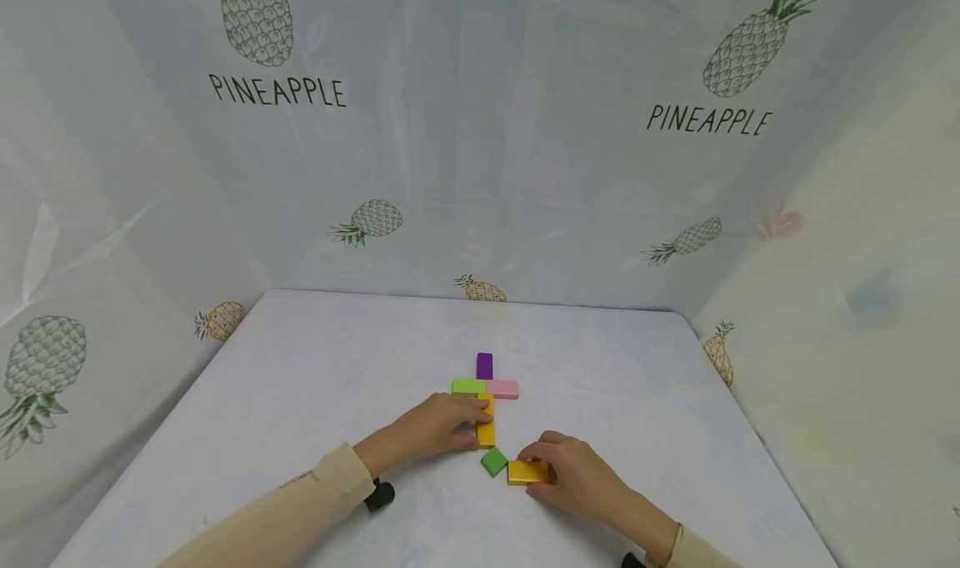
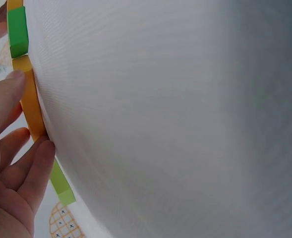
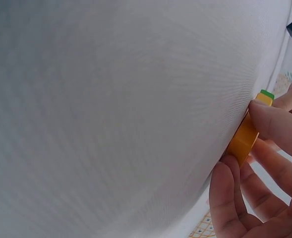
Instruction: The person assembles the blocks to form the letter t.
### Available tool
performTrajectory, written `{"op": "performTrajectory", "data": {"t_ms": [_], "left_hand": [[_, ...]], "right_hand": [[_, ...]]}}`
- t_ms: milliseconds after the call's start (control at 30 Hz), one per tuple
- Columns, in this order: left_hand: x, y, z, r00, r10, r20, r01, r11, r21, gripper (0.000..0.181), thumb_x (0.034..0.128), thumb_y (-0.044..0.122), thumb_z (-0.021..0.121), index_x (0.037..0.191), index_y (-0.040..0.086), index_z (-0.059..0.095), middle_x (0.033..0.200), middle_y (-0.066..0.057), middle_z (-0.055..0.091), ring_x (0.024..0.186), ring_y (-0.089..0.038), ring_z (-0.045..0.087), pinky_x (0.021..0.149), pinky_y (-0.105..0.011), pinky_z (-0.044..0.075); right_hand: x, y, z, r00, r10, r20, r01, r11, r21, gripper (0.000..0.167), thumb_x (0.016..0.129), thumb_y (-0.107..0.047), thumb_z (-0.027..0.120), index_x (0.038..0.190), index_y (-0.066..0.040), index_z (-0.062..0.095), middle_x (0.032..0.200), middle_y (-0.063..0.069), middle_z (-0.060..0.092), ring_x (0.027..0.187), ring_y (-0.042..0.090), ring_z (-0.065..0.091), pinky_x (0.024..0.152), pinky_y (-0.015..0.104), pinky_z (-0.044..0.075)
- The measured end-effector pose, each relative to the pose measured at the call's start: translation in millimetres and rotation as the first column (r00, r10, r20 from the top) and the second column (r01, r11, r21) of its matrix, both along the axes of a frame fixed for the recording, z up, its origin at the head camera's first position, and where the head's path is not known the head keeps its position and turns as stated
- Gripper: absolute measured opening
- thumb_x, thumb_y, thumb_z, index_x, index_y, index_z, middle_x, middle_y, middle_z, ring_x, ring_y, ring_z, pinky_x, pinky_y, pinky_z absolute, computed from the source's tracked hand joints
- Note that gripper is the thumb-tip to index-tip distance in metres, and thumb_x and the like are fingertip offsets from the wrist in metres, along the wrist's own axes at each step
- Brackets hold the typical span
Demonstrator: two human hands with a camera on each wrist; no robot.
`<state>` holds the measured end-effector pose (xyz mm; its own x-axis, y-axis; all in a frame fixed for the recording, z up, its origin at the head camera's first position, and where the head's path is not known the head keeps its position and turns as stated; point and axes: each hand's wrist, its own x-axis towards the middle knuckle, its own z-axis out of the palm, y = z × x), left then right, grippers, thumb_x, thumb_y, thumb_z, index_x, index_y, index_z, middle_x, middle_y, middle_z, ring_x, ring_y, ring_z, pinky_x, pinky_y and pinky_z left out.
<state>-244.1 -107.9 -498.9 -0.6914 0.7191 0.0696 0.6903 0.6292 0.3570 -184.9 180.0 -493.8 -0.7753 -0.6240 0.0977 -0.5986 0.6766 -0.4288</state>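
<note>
My left hand [image 1: 438,424] holds an orange-yellow block [image 1: 487,434] that lies lengthwise away from me, thumb and fingers at its side and far end. With thumb and fingers my right hand [image 1: 581,475] grips a second orange-yellow block [image 1: 523,472], lying crosswise. Between these two sits a small green block [image 1: 494,461], turned like a diamond. In the left wrist view, the green block [image 2: 18,32] lies close to the end of the left block [image 2: 32,106]. Beyond the left hand, a light green block [image 1: 467,386] and a pink block [image 1: 504,389] meet end to end, with a purple block [image 1: 484,366] behind them.
The blocks lie on a white-covered table [image 1: 337,343]. Pale cloth printed with pineapples [image 1: 258,22] hangs behind and along both sides. Black wrist-camera parts [image 1: 380,495] show beneath the left sleeve [image 1: 300,501].
</note>
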Motion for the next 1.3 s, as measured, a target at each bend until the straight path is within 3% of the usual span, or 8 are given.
{"op": "performTrajectory", "data": {"t_ms": [533, 767, 967, 1200, 1300], "left_hand": [[1.3, 0.3, 0.1, 1.0, -0.002, -0.018, 0.001, 1.0, -0.007, 0.049, 0.0995, 0.035, 0.077, 0.146, 0.02, 0.067, 0.156, 0.002, 0.058, 0.145, -0.016, 0.053, 0.117, -0.045, 0.047], [1.6, -0.4, -0.7, 1.0, 0.004, 0.003, -0.004, 1.0, -0.007, 0.051, 0.0992, 0.035, 0.077, 0.147, 0.021, 0.065, 0.156, 0.004, 0.058, 0.146, -0.014, 0.052, 0.118, -0.042, 0.046], [2.7, -5.3, 0.0, 1.0, -0.005, -0.03, 0.005, 1.0, 0.01, 0.051, 0.0978, 0.034, 0.079, 0.145, 0.021, 0.067, 0.155, 0.002, 0.059, 0.144, -0.016, 0.055, 0.116, -0.043, 0.048], [7.0, -13.7, 4.2, 0.996, 0.078, -0.038, -0.077, 0.997, 0.026, 0.052, 0.0967, 0.034, 0.081, 0.146, 0.024, 0.066, 0.153, 0.006, 0.061, 0.141, -0.018, 0.057, 0.114, -0.044, 0.05], [8.7, -18.6, 8.3, 0.991, 0.114, -0.07, -0.113, 0.993, 0.016, 0.054, 0.0958, 0.036, 0.081, 0.147, 0.026, 0.066, 0.152, 0.007, 0.062, 0.139, -0.019, 0.058, 0.113, -0.045, 0.051]], "right_hand": [[-0.7, 1, -0.2, 1.0, -0.021, 0.024, 0.021, 1.0, 0.014, 0.031, 0.087, -0.026, 0.09, 0.114, -0.017, 0.078, 0.096, -0.011, 0.065, 0.076, 0.002, 0.051, 0.068, 0.018, 0.049], [0.0, 2, 1.3, 1.0, 0.002, 0.027, -0.002, 1.0, -0.002, 0.031, 0.087, -0.026, 0.09, 0.115, -0.016, 0.078, 0.096, -0.01, 0.066, 0.073, 0.001, 0.05, 0.066, 0.018, 0.047], [-1.2, 5, 2.7, 0.997, 0.006, 0.073, -0.006, 1.0, 0.0, 0.034, 0.088, -0.027, 0.089, 0.119, -0.019, 0.078, 0.103, -0.012, 0.067, 0.077, 0.0, 0.052, 0.069, 0.018, 0.049], [-2.5, 16, 11.2, 0.998, -0.002, 0.065, 0.001, 1.0, 0.009, 0.039, 0.088, -0.026, 0.09, 0.124, -0.021, 0.076, 0.113, -0.009, 0.068, 0.084, 0.004, 0.057, 0.073, 0.02, 0.054], [-3.4, 23, 18.4, 0.999, -0.024, 0.049, 0.024, 1.0, 0.008, 0.041, 0.088, -0.026, 0.089, 0.126, -0.019, 0.075, 0.117, -0.006, 0.069, 0.087, 0.008, 0.059, 0.074, 0.022, 0.055]]}}
